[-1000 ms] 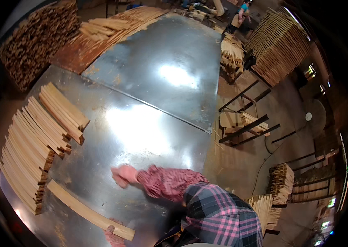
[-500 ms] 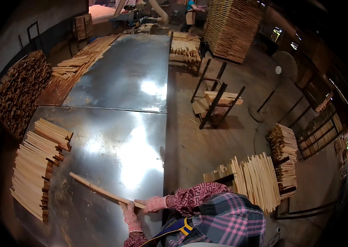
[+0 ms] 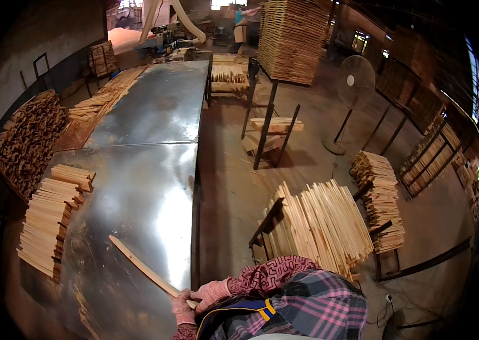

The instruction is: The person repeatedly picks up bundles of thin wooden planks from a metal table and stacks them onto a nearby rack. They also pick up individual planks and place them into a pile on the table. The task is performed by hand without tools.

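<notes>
My left hand, in a pinkish knit glove, is closed round the near end of a narrow wooden slat. Right beside it, my right hand in a matching glove is also closed at that same end; its fingertips are partly hidden. The slat slants away to the far left, over the metal tabletop, and a short stub of it shows below my hands. Along the table's left side lies a row of similar slats, with a few more stacked on its far end.
Right of the table a rack holds a large pile of slats, with another stack behind it. Farther off stand a metal-legged stand, a pedestal fan and a tall wood stack. Another person stands at the back.
My view has swung to the right, so the table sits farther left. The slat now points more steeply away, and my hands have drawn closer together at its near end.
</notes>
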{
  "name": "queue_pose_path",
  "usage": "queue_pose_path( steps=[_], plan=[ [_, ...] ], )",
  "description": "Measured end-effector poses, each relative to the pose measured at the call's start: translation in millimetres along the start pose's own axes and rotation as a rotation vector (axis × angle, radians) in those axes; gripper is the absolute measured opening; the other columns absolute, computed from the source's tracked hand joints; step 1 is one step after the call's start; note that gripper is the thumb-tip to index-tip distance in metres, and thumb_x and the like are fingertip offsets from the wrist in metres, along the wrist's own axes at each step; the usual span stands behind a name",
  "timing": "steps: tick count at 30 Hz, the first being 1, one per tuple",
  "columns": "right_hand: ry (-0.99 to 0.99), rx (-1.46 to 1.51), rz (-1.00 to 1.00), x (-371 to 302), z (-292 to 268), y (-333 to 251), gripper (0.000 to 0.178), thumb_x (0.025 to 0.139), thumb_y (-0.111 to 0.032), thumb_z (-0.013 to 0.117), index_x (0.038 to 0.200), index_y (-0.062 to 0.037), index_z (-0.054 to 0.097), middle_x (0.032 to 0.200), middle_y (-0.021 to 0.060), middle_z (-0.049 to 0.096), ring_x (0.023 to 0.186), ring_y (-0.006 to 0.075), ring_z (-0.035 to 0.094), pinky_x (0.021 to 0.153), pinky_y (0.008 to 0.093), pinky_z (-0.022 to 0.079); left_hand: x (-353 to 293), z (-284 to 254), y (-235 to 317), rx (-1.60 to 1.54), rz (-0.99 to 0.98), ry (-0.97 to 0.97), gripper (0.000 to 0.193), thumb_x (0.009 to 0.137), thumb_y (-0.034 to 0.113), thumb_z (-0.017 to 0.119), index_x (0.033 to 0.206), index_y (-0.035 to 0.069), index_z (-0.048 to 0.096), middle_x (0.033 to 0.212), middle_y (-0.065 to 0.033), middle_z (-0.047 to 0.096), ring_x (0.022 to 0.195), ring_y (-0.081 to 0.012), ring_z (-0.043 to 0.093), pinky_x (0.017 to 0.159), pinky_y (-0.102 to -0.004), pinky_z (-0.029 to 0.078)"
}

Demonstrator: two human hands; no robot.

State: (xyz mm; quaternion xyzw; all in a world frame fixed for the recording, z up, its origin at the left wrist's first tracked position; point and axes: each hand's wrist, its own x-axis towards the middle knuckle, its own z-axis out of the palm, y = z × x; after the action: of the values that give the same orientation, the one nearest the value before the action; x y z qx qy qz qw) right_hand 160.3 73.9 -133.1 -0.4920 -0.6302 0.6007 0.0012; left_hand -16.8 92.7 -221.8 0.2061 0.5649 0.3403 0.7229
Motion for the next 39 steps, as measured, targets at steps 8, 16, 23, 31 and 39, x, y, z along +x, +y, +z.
queue_pose_path(
  steps=[8,16,23,31,39],
  plan=[
    [0.02,0.412,-0.073,-47,97,40,0.075,0.086,-0.046,0.07,0.149,-0.013,0.045,0.13,0.012,0.066,0.122,0.027,0.06,0.101,0.0361,0.045,-81,-40,-64,-0.009,0.145,0.048,0.094,0.081,-0.003,0.065,0.159,0.018,0.017,0.077,-0.0063,0.054,0.057,-0.0186,0.053,0.053,-0.0314,0.048],
    [0.14,0.486,-0.332,-167,176,44,0.087,0.082,-0.035,0.083,0.151,-0.0126,0.036,0.129,0.0074,0.057,0.115,0.0185,0.057,0.099,0.0337,0.047,-171,-25,-223,0.136,0.197,-0.051,0.051,0.105,0.03,0.051,0.15,0.007,0.041,0.118,-0.0059,0.059,0.104,-0.0166,0.057,0.089,-0.0288,0.049],
    [0.179,0.633,-0.387,-174,134,56,0.043,0.086,-0.009,0.069,0.127,-0.0055,0.057,0.108,0.0131,0.067,0.089,0.0229,0.066,0.074,0.0354,0.057,-388,32,-93,0.738,0.487,-0.022,0.072,0.096,0.06,0.049,0.153,0.017,0.039,0.144,-0.0182,0.052,0.135,-0.0367,0.046,0.112,-0.0454,0.037],
    [-0.218,0.664,-0.51,-117,266,-185,0.044,0.083,-0.013,0.073,0.123,0.001,0.058,0.112,0.0136,0.066,0.1,0.0268,0.064,0.083,0.0461,0.056,-579,-140,-226,0.207,0.305,0.763,0.064,0.096,0.044,0.061,0.149,0.01,0.047,0.147,-0.0159,0.052,0.137,-0.0257,0.048,0.115,-0.0343,0.036],
    [-0.313,-0.082,-0.704,9,558,-336,0.04,0.085,-0.022,0.069,0.119,-0.0005,0.063,0.107,0.012,0.068,0.092,0.0256,0.068,0.072,0.0384,0.059,-681,-211,-337,0.006,0.176,1.619,0.059,0.093,0.042,0.065,0.146,0.02,0.051,0.138,-0.015,0.059,0.131,-0.0326,0.052,0.111,-0.0391,0.039]
  ],
)
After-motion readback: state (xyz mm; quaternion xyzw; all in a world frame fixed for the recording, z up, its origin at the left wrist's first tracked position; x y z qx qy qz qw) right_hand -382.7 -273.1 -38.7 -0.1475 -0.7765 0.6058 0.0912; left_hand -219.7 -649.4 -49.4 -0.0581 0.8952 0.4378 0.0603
